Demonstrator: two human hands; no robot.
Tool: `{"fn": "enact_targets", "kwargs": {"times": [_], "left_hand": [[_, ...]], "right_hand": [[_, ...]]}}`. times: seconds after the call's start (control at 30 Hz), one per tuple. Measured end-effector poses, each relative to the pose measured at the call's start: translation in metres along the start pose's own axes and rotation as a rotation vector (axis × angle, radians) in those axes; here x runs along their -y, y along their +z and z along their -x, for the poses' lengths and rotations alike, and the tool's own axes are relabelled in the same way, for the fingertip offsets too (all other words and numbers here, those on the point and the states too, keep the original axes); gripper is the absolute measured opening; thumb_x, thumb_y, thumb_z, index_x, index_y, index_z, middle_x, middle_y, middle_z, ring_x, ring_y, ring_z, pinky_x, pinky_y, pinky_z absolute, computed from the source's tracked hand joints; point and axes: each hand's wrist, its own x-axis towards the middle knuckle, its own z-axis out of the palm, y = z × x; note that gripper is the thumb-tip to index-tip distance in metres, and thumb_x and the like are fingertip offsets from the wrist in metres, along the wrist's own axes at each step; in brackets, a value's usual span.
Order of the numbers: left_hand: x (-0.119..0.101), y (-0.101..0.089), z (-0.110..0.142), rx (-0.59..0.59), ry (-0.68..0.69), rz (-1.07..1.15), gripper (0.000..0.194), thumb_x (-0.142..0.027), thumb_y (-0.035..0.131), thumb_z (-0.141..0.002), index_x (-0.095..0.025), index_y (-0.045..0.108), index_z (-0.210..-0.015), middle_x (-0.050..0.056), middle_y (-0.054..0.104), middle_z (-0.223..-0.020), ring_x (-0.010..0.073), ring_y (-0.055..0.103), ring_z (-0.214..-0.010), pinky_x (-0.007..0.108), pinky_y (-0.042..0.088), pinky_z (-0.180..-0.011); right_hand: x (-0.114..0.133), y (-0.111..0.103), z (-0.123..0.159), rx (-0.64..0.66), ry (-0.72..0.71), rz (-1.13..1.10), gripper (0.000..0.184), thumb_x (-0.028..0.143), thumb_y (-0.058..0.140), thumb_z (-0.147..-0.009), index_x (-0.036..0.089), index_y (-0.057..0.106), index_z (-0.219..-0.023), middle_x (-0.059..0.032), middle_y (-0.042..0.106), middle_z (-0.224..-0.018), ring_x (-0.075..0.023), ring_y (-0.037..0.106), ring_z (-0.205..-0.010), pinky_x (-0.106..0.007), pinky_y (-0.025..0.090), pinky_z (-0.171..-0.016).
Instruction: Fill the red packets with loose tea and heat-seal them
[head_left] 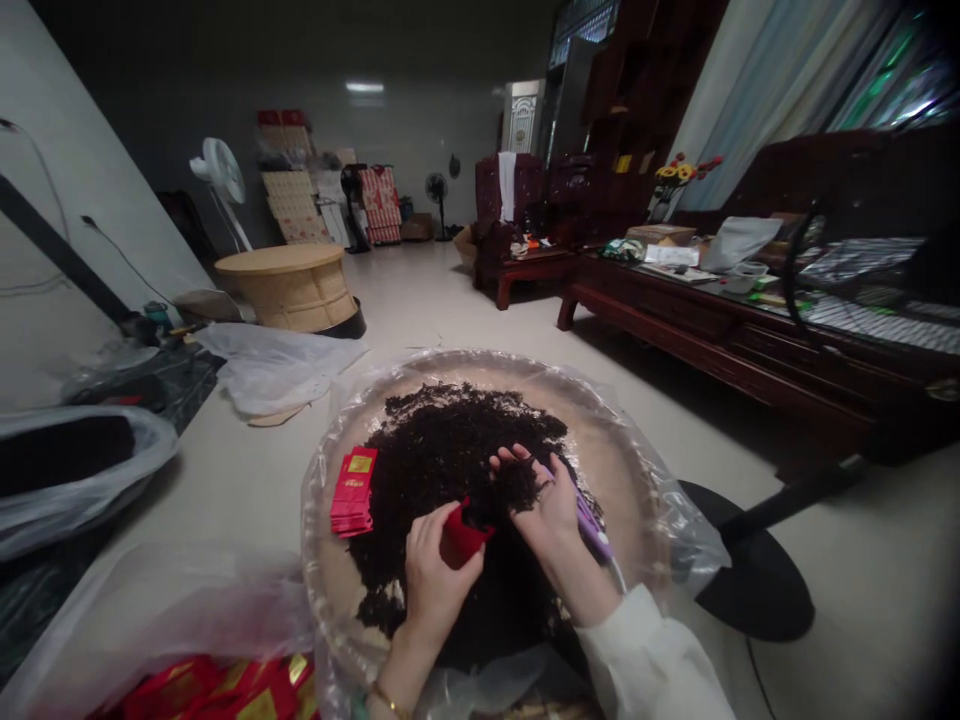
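Observation:
My left hand (435,565) is closed around a small red packet (463,535) whose open mouth faces right. Beside that mouth, my right hand (551,505) is cupped palm up, with a clump of dark tea leaves (517,485) resting on the palm and fingers. Both hands are over a broad heap of the same dark leaves (442,440), spread on a round plastic-lined tray (630,450). A purple handheld device (592,525) with a pale cord lies just right of my right hand, partly hidden by it. A stack of flat red packets (352,490) sits at the heap's left.
A clear bag of red packets (225,690) is at the lower left. Further left stands a plastic-lined container (157,450) of dark material. A black round stand base (750,570) is right of the tray, near a long wooden table (690,330). A round wooden stool (285,280) stands beyond.

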Motion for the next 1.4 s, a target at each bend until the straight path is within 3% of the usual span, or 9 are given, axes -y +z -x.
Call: {"fn": "enact_targets", "kwargs": {"times": [0.2,0.37,0.53,0.77,0.87,1.0,1.1,1.23,1.4], "left_hand": [[-0.003,0.002,0.002,0.028,-0.019,-0.006,0.044,-0.017,0.068,-0.068,-0.018,0.06,-0.111,0.008,0.069,-0.102,0.0257,0.062,-0.094,0.042,0.052,-0.083],[0.0,0.005,0.003,0.012,-0.016,-0.022,0.046,-0.013,0.066,-0.064,-0.018,0.059,-0.109,0.008,0.068,-0.1,0.0259,0.062,-0.093,0.042,0.053,-0.082],[0.003,0.007,0.005,-0.018,-0.028,-0.062,0.042,-0.015,0.065,-0.063,-0.018,0.06,-0.105,0.008,0.066,-0.093,0.0259,0.062,-0.088,0.041,0.054,-0.077],[0.008,0.008,0.01,-0.043,-0.13,-0.01,0.038,-0.027,0.066,-0.07,-0.017,0.059,-0.106,0.008,0.063,-0.091,0.025,0.064,-0.084,0.04,0.055,-0.074],[0.008,0.012,0.013,-0.024,-0.226,0.028,0.038,-0.03,0.065,-0.071,-0.015,0.059,-0.105,0.009,0.062,-0.089,0.0252,0.065,-0.081,0.04,0.055,-0.073],[0.005,0.008,0.012,0.074,-0.356,0.139,0.06,-0.031,0.073,-0.06,-0.013,0.055,-0.114,0.013,0.063,-0.101,0.0278,0.064,-0.092,0.042,0.054,-0.081],[0.004,-0.003,0.007,0.272,-0.48,0.34,0.074,-0.025,0.076,-0.055,-0.017,0.051,-0.124,0.007,0.068,-0.101,0.0235,0.065,-0.09,0.036,0.053,-0.08],[0.004,-0.012,0.004,0.529,-0.633,0.619,0.044,-0.025,0.078,-0.054,-0.013,0.067,-0.096,0.002,0.071,-0.078,0.0184,0.064,-0.072,0.028,0.05,-0.068],[0.003,-0.01,0.009,0.491,-0.653,0.669,0.042,-0.027,0.082,-0.05,-0.012,0.07,-0.087,0.001,0.071,-0.073,0.0173,0.062,-0.067,0.027,0.049,-0.065]], "right_hand": [[-0.012,0.022,0.02,0.063,-0.077,0.094,0.041,0.05,0.044,-0.086,0.02,0.07,-0.077,-0.0048,0.075,-0.081,-0.0232,0.07,-0.084,-0.041,0.05,-0.091],[-0.03,0.028,0.034,0.238,-0.205,0.401,0.055,0.064,0.043,-0.084,0.019,0.075,-0.082,-0.007,0.075,-0.092,-0.0251,0.065,-0.097,-0.041,0.041,-0.1],[-0.027,0.023,0.037,0.364,-0.341,0.669,0.065,0.067,0.027,-0.09,0.022,0.074,-0.098,-0.0066,0.072,-0.109,-0.0258,0.057,-0.115,-0.044,0.031,-0.108],[-0.022,0.005,0.054,0.472,-0.757,1.69,0.027,0.035,0.059,-0.086,0.021,0.067,-0.108,-0.0108,0.069,-0.104,-0.0295,0.057,-0.1,-0.048,0.044,-0.087],[-0.03,-0.001,0.053,0.493,-0.761,1.963,0.03,0.023,0.064,-0.082,0.018,0.064,-0.112,-0.0129,0.069,-0.098,-0.0293,0.058,-0.091,-0.045,0.048,-0.077],[-0.032,-0.007,0.043,0.558,-0.728,1.808,0.023,0.01,0.054,-0.083,0.021,0.066,-0.099,-0.0069,0.069,-0.09,-0.0209,0.06,-0.081,-0.034,0.051,-0.072],[-0.025,-0.011,0.039,0.607,-0.695,1.553,0.022,0.011,0.054,-0.083,0.023,0.066,-0.097,-0.004,0.07,-0.09,-0.018,0.063,-0.081,-0.031,0.051,-0.074],[-0.011,-0.014,0.04,0.55,-0.547,1.336,0.015,0.02,0.064,-0.079,0.024,0.07,-0.092,-0.0022,0.072,-0.086,-0.0186,0.066,-0.077,-0.031,0.052,-0.072],[0.008,-0.01,0.034,0.356,-0.621,1.19,0.007,0.028,0.069,-0.075,0.023,0.072,-0.08,-0.0024,0.071,-0.079,-0.0204,0.064,-0.074,-0.033,0.052,-0.069]]}}
